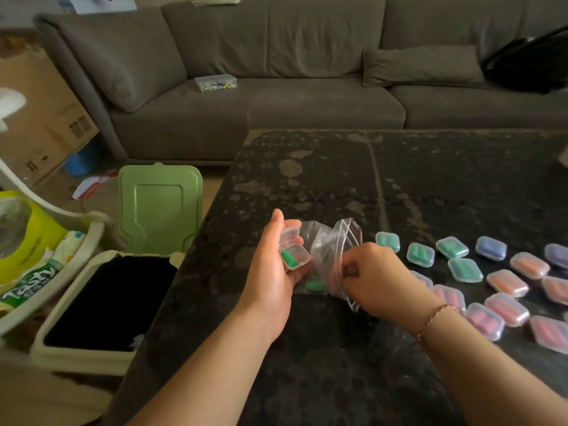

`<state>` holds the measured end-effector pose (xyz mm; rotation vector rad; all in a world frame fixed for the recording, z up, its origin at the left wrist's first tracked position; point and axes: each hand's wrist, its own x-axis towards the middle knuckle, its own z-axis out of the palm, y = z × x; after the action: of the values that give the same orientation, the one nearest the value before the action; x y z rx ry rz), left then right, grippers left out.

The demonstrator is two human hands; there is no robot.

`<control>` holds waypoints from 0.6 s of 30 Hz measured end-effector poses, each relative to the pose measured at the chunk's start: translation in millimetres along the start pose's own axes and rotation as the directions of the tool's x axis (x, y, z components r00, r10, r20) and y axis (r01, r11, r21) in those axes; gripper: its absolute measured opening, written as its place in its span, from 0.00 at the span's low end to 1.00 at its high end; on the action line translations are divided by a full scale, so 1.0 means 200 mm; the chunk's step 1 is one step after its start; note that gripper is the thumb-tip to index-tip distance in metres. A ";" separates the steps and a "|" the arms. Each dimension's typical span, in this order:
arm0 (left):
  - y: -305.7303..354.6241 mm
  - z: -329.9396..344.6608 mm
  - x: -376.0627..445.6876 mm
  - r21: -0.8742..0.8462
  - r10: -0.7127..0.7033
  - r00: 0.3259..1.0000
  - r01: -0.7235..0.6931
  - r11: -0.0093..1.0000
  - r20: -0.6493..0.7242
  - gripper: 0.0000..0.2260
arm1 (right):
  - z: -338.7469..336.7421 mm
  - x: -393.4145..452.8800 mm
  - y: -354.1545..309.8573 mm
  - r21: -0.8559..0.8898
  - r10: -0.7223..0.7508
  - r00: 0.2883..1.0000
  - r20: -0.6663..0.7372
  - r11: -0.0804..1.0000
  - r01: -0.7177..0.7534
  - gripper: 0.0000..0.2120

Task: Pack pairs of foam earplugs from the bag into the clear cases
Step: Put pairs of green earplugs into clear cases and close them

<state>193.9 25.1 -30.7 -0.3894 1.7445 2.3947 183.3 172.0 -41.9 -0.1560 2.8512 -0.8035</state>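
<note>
My left hand (273, 272) holds a small clear case (295, 256), its lid hinged open, with one green earplug (288, 257) lying inside. A clear zip bag (332, 256) stands crumpled between my hands on the black table (307, 348). One green earplug (314, 285) shows through the bag's lower part. My right hand (375, 278) grips the bag's plastic, fingers curled into its mouth. Several closed cases lie to the right: green ones (420, 255), a blue one (491, 248), orange ones (507, 282) and pink ones (485, 321).
An open bin (92, 358) with a raised green lid (159, 207) stands left of the table. A basket with packets (46, 272) sits further left. A grey sofa (276, 96) with a clear box (215, 82) on it lies behind the table.
</note>
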 end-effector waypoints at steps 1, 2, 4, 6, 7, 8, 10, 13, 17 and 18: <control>0.00 0.00 0.00 0.000 -0.001 1.000 0.001 1.000 0.001 0.23 | 0.01 0.00 0.00 -0.003 -0.005 1.000 0.004 1.000 0.005 0.12; 0.00 0.00 0.00 -0.002 -0.003 1.000 0.003 1.000 0.003 0.23 | 0.01 0.00 0.00 0.002 -0.009 1.000 0.002 1.000 0.009 0.12; 0.00 0.00 0.00 -0.005 -0.003 1.000 0.003 1.000 0.007 0.23 | 0.02 0.00 -0.01 0.030 -0.022 0.999 -0.028 0.999 0.022 0.11; 0.00 0.00 0.00 -0.002 -0.001 1.000 0.001 1.000 0.009 0.22 | 0.03 0.01 0.00 0.059 -0.033 0.997 -0.076 0.998 0.037 0.12; 0.00 0.00 0.00 0.000 0.001 1.000 -0.001 1.000 0.010 0.22 | 0.03 0.01 0.01 0.069 -0.036 0.995 -0.096 0.997 0.043 0.11; 0.00 0.00 0.00 0.000 0.003 1.000 -0.003 1.000 0.009 0.22 | 0.03 0.02 0.02 0.071 -0.037 0.993 -0.111 0.996 0.045 0.09; 0.00 0.00 0.00 0.002 0.002 1.000 -0.002 1.000 0.007 0.21 | 0.03 0.03 0.04 0.042 -0.026 0.996 -0.090 0.999 0.030 0.07; 0.00 0.00 -0.01 0.014 0.005 1.000 -0.005 1.000 0.002 0.23 | 0.03 0.03 0.04 0.011 -0.054 0.998 -0.041 0.998 0.055 0.05; 0.01 0.01 -0.02 0.015 0.012 1.000 -0.012 1.000 -0.004 0.32 | 0.05 0.03 0.04 -0.071 -0.036 0.998 -0.042 0.997 0.033 0.04; 0.01 0.01 -0.02 0.013 0.013 1.000 -0.013 1.000 -0.003 0.33 | 0.05 0.03 0.04 -0.076 -0.023 0.999 -0.043 0.997 0.020 0.04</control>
<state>197.3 25.5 -27.2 -0.3813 1.7689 2.3916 178.4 172.2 -55.0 -0.1818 2.9275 -0.7124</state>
